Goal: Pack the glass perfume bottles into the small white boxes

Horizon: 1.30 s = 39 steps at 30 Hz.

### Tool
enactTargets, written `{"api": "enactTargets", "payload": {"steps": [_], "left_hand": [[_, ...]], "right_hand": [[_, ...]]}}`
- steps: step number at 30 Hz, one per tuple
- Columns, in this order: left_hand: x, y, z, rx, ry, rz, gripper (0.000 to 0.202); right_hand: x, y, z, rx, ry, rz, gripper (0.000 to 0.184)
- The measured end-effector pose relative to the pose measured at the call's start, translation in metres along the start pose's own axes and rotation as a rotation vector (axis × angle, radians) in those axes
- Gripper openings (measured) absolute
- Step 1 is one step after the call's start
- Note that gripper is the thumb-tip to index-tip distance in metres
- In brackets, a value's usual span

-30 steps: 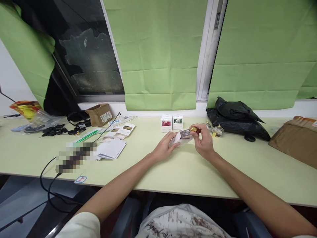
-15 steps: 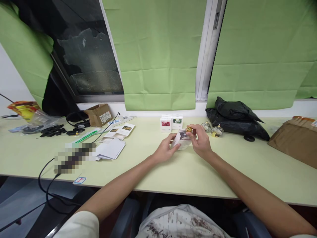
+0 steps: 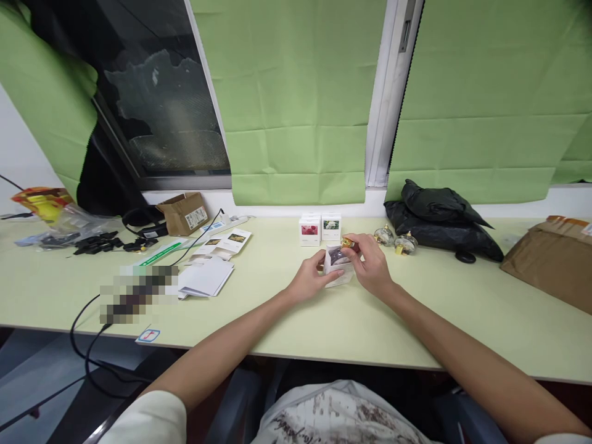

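Both hands meet over the pale green table (image 3: 287, 320), a little in front of the window sill. The left hand (image 3: 311, 279) grips a small white box (image 3: 337, 266) from its left side, the fingers curled and closed on its wall. The right hand (image 3: 372, 264) comes in from the other side, its fingertips pinched together on a small gold-capped bottle (image 3: 348, 243) that sits at the open top of the box; how far the bottle is inside cannot be told. Just behind the hands stand two little white boxes (image 3: 320, 229) with pictures on their fronts. To the right of them, two round glass bottles (image 3: 394, 240) sit side by side next to a black plastic bag (image 3: 439, 219). Leaflets and white papers (image 3: 208, 274) lie well to the left, near a black cable (image 3: 87, 333). A brown cardboard parcel (image 3: 550, 259) lies at the far right
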<state>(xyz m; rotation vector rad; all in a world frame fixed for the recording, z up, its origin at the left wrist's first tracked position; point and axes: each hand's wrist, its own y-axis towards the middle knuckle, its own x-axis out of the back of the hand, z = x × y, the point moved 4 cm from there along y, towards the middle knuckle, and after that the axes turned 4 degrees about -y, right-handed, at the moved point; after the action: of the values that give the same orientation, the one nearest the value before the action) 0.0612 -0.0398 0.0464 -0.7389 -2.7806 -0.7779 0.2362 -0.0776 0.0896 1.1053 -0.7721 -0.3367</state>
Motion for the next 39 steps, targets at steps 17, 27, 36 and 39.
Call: {"api": "enactTargets", "payload": {"steps": [17, 27, 36, 39], "left_hand": [[0.003, 0.002, 0.006, 0.04, -0.108, -0.046, 0.043], [0.001, 0.004, 0.009, 0.081, -0.31, -0.018, 0.047], [0.0, 0.005, 0.011, 0.085, -0.329, -0.015, 0.051], [0.001, 0.005, 0.011, 0.085, -0.337, -0.016, 0.051]], "right_hand": [[-0.004, 0.001, 0.001, 0.112, -0.038, 0.101, 0.044], [-0.006, -0.001, 0.0, 0.103, -0.034, 0.115, 0.046], [-0.006, -0.001, -0.001, 0.088, -0.025, 0.121, 0.047], [-0.006, -0.002, -0.001, 0.08, -0.017, 0.123, 0.046]]}}
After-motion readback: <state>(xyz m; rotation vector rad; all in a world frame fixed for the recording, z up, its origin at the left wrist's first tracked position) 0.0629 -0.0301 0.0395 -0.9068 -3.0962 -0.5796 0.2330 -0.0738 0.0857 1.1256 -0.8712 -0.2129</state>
